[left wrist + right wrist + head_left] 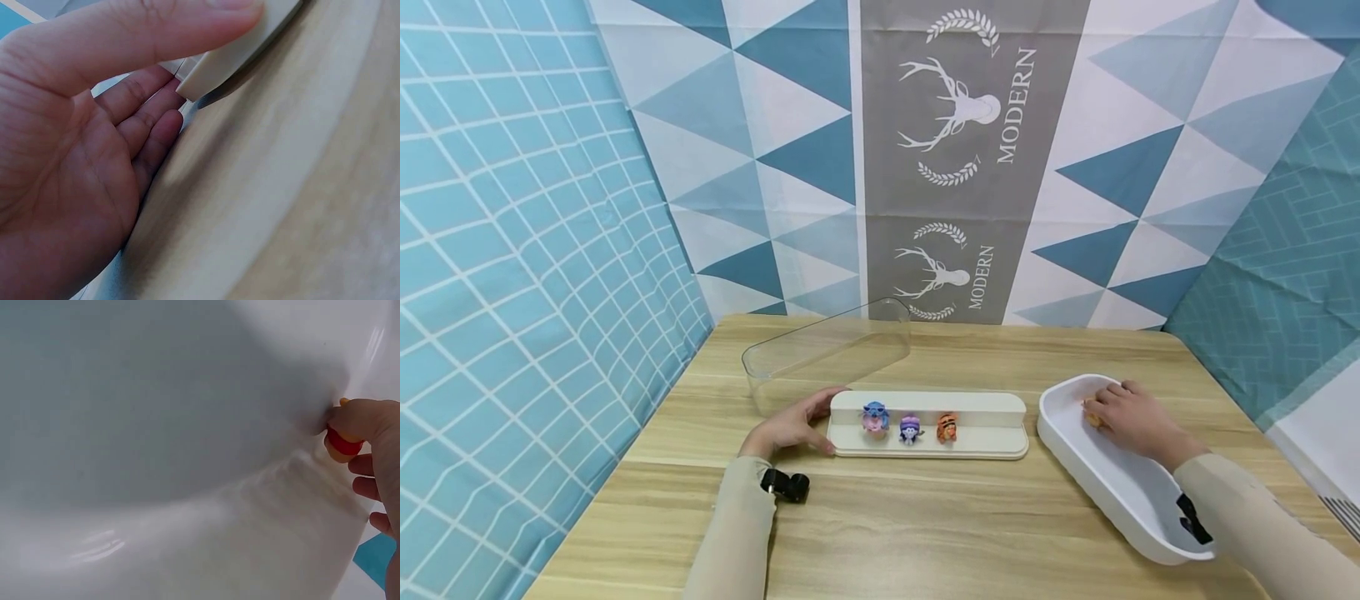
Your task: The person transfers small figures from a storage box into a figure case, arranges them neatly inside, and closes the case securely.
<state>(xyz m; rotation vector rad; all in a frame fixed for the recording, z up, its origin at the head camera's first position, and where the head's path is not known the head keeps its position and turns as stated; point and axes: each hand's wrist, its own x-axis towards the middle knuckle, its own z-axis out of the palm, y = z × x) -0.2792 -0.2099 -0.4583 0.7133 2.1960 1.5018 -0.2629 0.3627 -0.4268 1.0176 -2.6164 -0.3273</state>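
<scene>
My left hand [786, 427] grips the left end of a cream stepped display base [988, 438], thumb at its front and fingers behind. On this base stand three small figurines: a blue and pink one [875, 418], a purple and white one [910, 430], and an orange striped tiger [947, 427]. Over on the right, my right hand [1138, 423] reaches into a long white basin [1093, 486]. Between its thumb and fingers it pinches a small orange-yellow figurine with a red band [344, 447], partly hidden by the hand.
Behind the left hand, a clear plastic cover [827, 368] lies on the wooden table [925, 525]. A patterned cloth [805, 167] hangs along the table's back edge, and a blue tiled-print cloth [535, 250] hangs on the left.
</scene>
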